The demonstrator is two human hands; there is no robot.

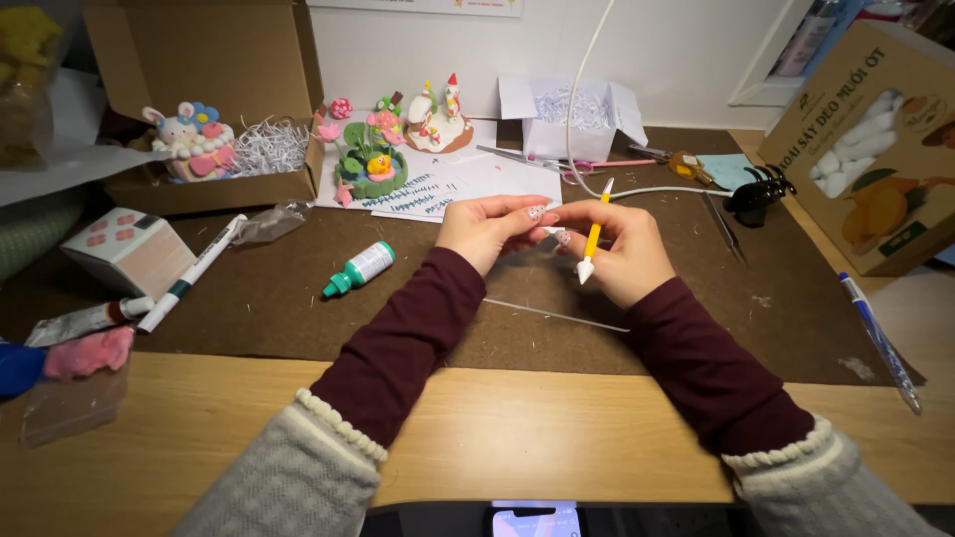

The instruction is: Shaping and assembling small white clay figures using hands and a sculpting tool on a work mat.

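Over the middle of the brown mat (696,328) the two hands meet, fingertips almost touching. The right hand (619,254) is closed around a yellow tool (594,231) with white tips, held nearly upright — one tip points down between the fingers, the other rises toward the far edge. The left hand (487,231) pinches something small and pale against the right hand's fingertips; what it is cannot be told. Both wrists wear dark red sleeves under grey knit cuffs.

Left of the hands a small bottle (360,268) with a green cap lies on its side on the mat. Further left, a white pen (191,273) lies slanted beside a small patterned box (129,249). At the mat's left edge sits a pink lump (88,353).

Toward the far edge, clay figures — a green flower piece (370,164) and a white one (438,119) — stand on white paper. An open carton (214,99) at the far left corner holds a bunny figure (189,139) on shredded paper. A black clip (756,191) lies to the right, near a tall carton (875,149). A blue pen (880,343) rests at the mat's right edge.
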